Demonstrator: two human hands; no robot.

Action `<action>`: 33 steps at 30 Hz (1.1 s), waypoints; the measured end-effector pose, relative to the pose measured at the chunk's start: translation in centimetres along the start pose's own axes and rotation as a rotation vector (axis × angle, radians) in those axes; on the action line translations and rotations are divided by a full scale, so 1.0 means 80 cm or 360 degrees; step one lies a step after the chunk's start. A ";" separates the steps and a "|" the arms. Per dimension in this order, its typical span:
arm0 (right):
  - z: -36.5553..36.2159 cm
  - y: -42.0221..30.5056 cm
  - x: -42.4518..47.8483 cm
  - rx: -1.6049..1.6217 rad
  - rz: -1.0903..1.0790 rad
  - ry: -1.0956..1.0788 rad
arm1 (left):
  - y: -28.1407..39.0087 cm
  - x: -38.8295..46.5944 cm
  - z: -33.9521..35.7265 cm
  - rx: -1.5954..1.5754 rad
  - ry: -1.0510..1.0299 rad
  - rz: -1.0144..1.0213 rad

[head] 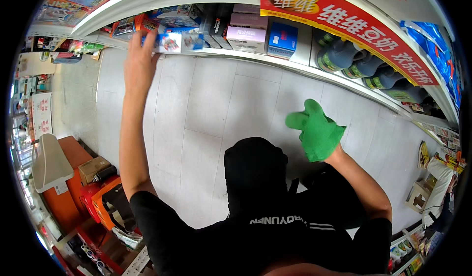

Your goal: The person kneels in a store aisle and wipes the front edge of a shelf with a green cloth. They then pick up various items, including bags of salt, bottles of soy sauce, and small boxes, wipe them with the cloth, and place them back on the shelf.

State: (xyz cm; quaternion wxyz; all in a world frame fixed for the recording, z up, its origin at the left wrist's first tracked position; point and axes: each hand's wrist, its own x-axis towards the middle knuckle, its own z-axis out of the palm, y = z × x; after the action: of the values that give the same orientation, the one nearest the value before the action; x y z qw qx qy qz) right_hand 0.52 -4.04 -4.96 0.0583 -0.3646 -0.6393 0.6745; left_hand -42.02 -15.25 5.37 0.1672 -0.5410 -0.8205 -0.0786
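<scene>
My bare left hand (140,60) reaches to the shelf at the upper left. Its fingers are at the left end of a small blue and white box (170,42); whether they grip it is not clear. A blurred blue packet (193,41) lies just right of that box. On my right hand (317,130) is a green glove, and it hangs over the floor with nothing seen in it, some fingers extended. Pink and white boxes (246,39) and a blue box (283,40) stand further right on the same shelf.
Dark bottles (333,57) with green labels fill the shelf's right part, under a red banner (343,21). An orange cabinet (62,198) with a brown carton (94,169) stands at the left. Another person's light trouser leg (442,180) shows at the far right.
</scene>
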 end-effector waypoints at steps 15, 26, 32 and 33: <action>-0.033 -0.043 -0.118 0.1614 0.0613 0.0679 | -0.067 0.059 0.086 0.0302 -0.0114 0.0123; -0.039 -0.045 -0.151 -0.0887 0.0163 0.0897 | -0.074 0.068 0.089 0.0361 0.0009 0.0281; -0.038 -0.045 -0.153 -0.0943 0.0140 0.0899 | -0.060 0.068 0.088 0.0425 -0.0149 0.0168; -0.038 -0.045 -0.154 -0.0956 0.0138 0.0899 | -0.059 0.070 0.091 0.0418 -0.0162 0.0175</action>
State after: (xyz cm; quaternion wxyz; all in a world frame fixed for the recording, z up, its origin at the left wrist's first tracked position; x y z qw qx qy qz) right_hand 9.78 -7.63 3.66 0.0940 -0.5626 -0.7507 0.3333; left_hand -49.74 -10.09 0.86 0.1987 -0.5619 -0.8002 0.0662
